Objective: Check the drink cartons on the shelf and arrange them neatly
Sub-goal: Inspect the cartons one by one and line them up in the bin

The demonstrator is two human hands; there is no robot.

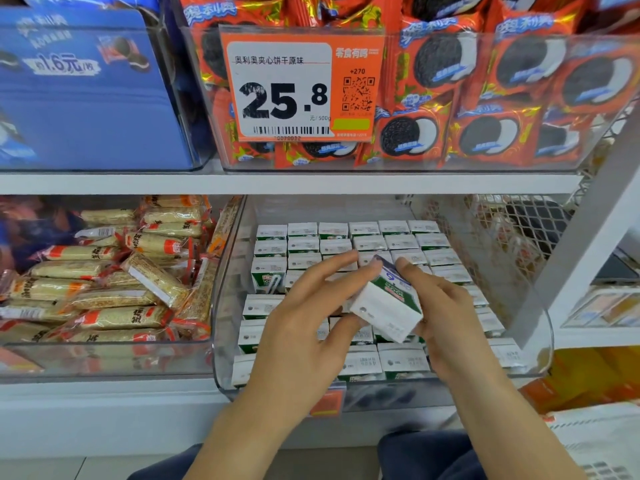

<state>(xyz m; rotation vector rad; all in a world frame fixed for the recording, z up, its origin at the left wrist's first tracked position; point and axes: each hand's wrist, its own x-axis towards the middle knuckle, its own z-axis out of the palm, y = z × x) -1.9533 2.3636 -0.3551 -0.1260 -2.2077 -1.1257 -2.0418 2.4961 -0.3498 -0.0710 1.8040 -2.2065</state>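
A clear plastic bin (526, 355) at the right end of the lower shelf (104, 400) holds rows of small green-and-white drink cartons (367, 233), standing upright with their white tops showing; the print on them is too small to read. Just beside it, toward the shelf's left end, a second clear bin (104, 358) is heaped with wrapped snack bars (114, 317) in clear film with orange-red bands. On the upper shelf (277, 183), a clear bin (519, 161) is packed with red sandwich-biscuit packets (498, 133), and a blue carton (86, 98) to its left reads "1.6元". An orange price tag (301, 83) on the bin front reads "奥利奥夹心饼干原味" and "25.8 元/500g".

Above the front rows, one carton (388, 303) is lifted and tilted — the left hand (304, 327) pinches its near corner with thumb and curled fingers, while the right hand (446, 306) grips its far side, fingers wrapped round it.
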